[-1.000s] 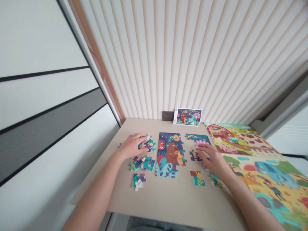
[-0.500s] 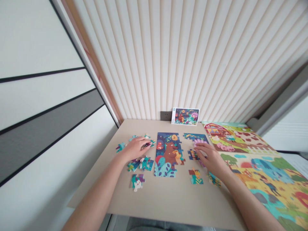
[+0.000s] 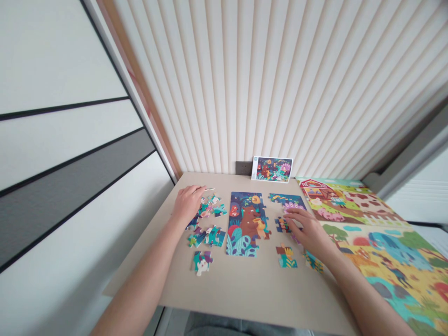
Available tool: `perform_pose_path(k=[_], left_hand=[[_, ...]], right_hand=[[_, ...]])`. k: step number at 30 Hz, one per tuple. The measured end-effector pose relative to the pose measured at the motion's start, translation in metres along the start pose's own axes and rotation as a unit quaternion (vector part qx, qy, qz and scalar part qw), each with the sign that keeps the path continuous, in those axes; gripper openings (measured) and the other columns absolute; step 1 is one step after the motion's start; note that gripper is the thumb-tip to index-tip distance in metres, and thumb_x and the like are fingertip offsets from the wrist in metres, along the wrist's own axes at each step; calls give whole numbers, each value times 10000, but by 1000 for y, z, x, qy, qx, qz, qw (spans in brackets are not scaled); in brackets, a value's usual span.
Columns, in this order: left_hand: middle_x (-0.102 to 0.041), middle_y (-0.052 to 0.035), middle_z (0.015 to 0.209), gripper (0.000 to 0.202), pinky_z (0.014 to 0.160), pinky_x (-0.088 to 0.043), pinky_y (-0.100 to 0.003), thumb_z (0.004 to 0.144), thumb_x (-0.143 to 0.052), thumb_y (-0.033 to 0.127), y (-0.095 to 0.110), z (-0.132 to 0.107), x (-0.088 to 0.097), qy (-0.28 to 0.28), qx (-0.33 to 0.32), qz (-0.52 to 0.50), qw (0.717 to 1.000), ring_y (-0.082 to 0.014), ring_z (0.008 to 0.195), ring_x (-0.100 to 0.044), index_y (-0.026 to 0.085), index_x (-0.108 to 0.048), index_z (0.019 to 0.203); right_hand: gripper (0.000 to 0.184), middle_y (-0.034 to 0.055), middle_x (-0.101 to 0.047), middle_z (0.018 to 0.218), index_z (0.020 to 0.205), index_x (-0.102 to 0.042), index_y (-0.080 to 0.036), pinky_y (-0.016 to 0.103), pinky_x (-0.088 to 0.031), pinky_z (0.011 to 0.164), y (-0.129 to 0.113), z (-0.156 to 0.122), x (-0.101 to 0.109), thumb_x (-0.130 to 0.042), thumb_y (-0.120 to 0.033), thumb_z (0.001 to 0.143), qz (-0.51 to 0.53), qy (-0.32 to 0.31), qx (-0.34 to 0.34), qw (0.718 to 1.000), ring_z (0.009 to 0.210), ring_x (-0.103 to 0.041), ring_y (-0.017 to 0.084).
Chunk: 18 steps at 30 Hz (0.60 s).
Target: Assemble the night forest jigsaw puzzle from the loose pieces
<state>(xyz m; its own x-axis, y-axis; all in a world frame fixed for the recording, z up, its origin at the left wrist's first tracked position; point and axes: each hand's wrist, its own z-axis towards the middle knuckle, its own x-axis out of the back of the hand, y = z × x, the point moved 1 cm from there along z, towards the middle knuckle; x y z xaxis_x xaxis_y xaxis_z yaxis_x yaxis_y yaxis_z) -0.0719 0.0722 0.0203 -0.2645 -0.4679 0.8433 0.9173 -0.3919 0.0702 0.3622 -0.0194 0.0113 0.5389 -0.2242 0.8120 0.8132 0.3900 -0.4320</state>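
My left hand hovers at the back left of a heap of loose puzzle pieces, fingers drawn together on a thin puzzle piece seen edge-on at the fingertips. My right hand lies flat with fingers stretched out, its tips touching a small cluster of pieces. Between the hands lies the assembled bear section of the puzzle. A smaller joined section with a pink flower sits just beyond my right fingers.
More loose pieces lie at front left and front right on the beige table. A reference picture card leans on the ribbed wall beside a socket. A large farm-scene puzzle covers the right side.
My left hand has lifted off the loose pieces and drawn back to the left and away, now with a piece at its fingertips. My right hand has stayed put.
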Motion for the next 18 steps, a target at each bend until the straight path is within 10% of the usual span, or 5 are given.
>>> perform_pose_path(k=[7, 18], left_hand=[[-660, -134, 1212, 375, 989, -454, -446, 1031, -413, 260, -29, -2, 14, 54, 88, 24, 994, -303, 1126, -614, 195, -690, 1275], [-724, -80, 1099, 309, 946, -511, -383, 984, -522, 334, -16, -4, -15, -94, 21, -27, 995, -256, 1045, -655, 256, -757, 1168]], right_hand=[[315, 109, -719, 1221, 1080, -778, -256, 488, -563, 992, 4, 0, -1, -510, -411, 1024, -3, 10, 6, 1000, 1137, -686, 307], [321, 119, -717, 1223, 1061, -781, -237, 509, -556, 1014, 6, -1, -6, -514, -408, 1017, -4, 1, 15, 1000, 1140, -680, 311]])
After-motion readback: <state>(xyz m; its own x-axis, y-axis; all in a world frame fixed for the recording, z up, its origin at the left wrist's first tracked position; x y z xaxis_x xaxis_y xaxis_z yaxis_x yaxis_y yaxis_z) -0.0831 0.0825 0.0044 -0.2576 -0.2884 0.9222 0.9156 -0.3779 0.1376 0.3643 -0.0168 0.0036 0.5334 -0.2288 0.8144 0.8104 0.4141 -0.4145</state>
